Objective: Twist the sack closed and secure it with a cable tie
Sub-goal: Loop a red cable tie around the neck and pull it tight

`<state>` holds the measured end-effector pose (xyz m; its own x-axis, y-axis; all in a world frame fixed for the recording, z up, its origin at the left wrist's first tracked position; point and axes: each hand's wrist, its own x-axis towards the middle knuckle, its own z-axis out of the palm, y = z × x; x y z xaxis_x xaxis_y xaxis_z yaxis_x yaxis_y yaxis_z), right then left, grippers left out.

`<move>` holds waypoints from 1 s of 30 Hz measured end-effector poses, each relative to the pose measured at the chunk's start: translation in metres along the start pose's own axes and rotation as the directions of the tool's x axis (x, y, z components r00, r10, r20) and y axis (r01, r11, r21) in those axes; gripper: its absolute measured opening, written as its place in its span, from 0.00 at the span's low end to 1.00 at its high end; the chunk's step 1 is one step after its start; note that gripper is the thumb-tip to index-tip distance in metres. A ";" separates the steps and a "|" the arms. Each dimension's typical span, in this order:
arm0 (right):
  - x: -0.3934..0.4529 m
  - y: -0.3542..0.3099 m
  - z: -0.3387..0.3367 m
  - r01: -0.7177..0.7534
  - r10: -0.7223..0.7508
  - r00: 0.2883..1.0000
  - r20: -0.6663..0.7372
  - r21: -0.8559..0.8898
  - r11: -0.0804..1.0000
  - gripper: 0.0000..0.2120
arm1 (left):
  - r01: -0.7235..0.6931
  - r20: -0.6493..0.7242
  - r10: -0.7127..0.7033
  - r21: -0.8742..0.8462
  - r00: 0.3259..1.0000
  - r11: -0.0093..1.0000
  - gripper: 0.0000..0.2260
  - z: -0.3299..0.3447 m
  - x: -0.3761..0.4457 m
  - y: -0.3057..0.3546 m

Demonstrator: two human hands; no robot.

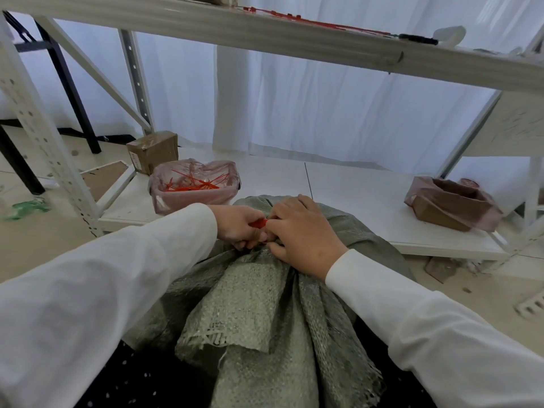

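A grey-green woven sack (253,301) lies in front of me, its mouth gathered into a bunched neck under both hands. My left hand (238,226) is closed on a red cable tie (259,223), of which only a short piece shows between the fingers. My right hand (303,234) presses against the left and grips the gathered neck of the sack. The loose frayed end of the sack hangs toward me. Where the tie runs around the neck is hidden by my fingers.
A pink-lined bin (194,187) holding several red cable ties sits on the low white shelf (353,195), with a taped cardboard box (153,151) behind it. An open box in pink plastic (453,204) stands at the right. An upper shelf board (265,33) carries more red ties.
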<state>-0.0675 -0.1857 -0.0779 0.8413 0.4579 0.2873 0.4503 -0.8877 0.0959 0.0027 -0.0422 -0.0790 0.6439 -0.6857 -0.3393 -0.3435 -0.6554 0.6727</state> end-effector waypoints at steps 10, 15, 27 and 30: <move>-0.005 -0.003 0.001 0.026 -0.028 0.998 -0.064 -0.036 0.999 0.12 | 0.084 0.121 -0.053 -0.273 0.991 0.958 0.10 -0.008 -0.006 -0.001; -0.005 0.002 0.003 0.015 -0.012 0.996 -0.094 0.037 0.999 0.12 | 0.205 0.197 -0.124 -0.466 0.972 0.861 0.13 -0.008 -0.007 0.001; -0.004 0.005 -0.005 -0.159 0.188 0.979 -0.072 0.301 0.940 0.05 | 0.170 -0.016 -0.176 -0.196 0.984 0.966 0.13 -0.006 -0.004 0.000; -0.003 0.002 -0.006 -0.152 0.166 0.985 -0.034 0.256 0.955 0.06 | 0.105 -0.032 -0.114 -0.201 0.993 0.974 0.15 -0.008 -0.007 0.002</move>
<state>-0.0713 -0.1893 -0.0726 0.8939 0.3018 0.3313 0.3781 -0.9048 -0.1958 0.0033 -0.0363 -0.0699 0.7004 -0.5962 -0.3924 -0.1296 -0.6469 0.7515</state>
